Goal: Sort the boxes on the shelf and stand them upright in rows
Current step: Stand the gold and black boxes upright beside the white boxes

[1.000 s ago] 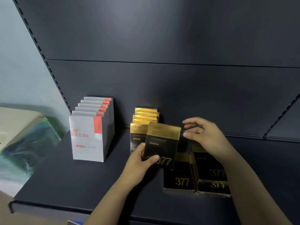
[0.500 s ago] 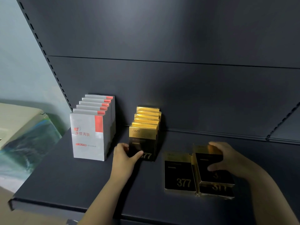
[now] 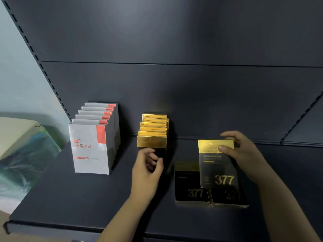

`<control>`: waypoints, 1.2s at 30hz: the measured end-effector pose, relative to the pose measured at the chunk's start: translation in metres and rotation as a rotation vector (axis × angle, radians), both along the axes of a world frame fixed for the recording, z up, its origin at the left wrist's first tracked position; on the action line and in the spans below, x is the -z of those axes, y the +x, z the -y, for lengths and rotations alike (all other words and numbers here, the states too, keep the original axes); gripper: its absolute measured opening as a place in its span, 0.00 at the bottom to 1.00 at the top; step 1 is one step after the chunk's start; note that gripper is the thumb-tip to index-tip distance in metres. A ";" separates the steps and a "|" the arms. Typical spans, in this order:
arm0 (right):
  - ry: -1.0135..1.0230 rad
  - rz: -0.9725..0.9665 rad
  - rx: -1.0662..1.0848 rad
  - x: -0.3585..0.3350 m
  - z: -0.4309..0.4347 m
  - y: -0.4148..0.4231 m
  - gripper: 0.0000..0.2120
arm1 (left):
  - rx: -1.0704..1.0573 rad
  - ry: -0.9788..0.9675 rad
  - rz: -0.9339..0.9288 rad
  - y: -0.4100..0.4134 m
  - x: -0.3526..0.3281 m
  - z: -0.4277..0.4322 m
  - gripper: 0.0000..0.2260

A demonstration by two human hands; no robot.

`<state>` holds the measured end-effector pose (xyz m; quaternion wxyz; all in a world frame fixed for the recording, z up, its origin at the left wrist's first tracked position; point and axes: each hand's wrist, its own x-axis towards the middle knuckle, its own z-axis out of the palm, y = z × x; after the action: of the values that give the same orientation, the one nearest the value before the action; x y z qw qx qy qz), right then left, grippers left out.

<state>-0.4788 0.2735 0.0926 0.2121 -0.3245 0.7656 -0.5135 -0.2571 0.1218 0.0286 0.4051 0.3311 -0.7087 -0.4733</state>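
A row of several black-and-gold boxes [image 3: 153,135] stands upright at the back of the dark shelf [image 3: 73,198]. My left hand [image 3: 148,170] hovers just in front of the row's front box, fingers curled and apart, holding nothing. My right hand [image 3: 244,154] grips the gold top of another black-and-gold "377" box [image 3: 218,165] and holds it raised and upright. Beneath it two more "377" boxes lie flat, one at the left [image 3: 191,186] and one partly hidden at the right [image 3: 230,196].
A row of several white boxes with red corners [image 3: 90,147] stands upright to the left. A pale box and a blue-green packet [image 3: 22,158] lie beyond the shelf's left end. The shelf's back panel [image 3: 174,95] rises behind everything.
My left hand has let go of the box it set at the front of the gold row and drawn back slightly. My right hand has lifted a box off the flat pile.
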 end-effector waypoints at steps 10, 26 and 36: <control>-0.190 0.374 -0.192 -0.004 0.035 0.056 0.12 | 0.551 0.385 -0.096 -0.006 -0.025 -0.020 0.12; 0.502 0.007 -0.098 0.038 -0.013 -0.007 0.38 | -0.108 0.003 0.355 0.026 0.018 0.041 0.11; 0.501 -0.028 -0.094 0.047 -0.015 0.000 0.45 | -0.275 -0.075 0.359 0.020 0.028 0.035 0.18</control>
<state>-0.4784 0.2889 0.0453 0.2990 -0.3041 0.8558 -0.2927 -0.2368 0.0872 0.0007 0.3454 0.4882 -0.7347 -0.3205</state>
